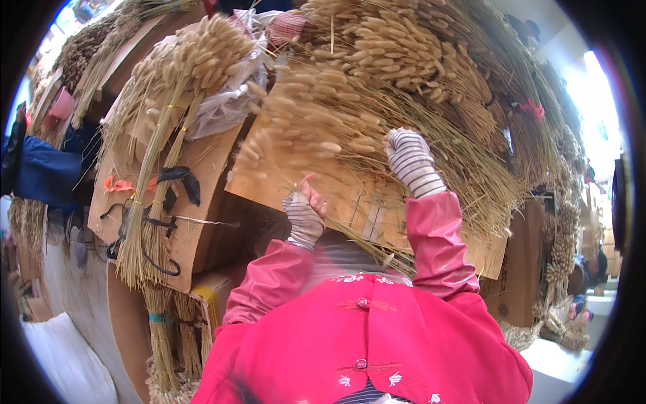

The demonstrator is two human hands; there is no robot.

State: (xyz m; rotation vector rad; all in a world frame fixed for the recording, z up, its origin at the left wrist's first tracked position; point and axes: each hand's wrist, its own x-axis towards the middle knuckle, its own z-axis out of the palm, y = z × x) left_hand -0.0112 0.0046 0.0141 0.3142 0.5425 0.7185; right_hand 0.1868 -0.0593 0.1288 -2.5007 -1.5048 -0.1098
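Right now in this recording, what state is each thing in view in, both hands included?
Left hand: fingers partly curled; grip unclear.
Right hand: at the dried stalks, fingers mostly hidden; grip unclear.
Dried stalks: spread across the tan board.
Tan board: partly covered.
Yellow-banded bunches: tied.
Teal-banded bunch: tied, roughly upright.
Clear plastic bag: crumpled.
Red jacket: buttoned.
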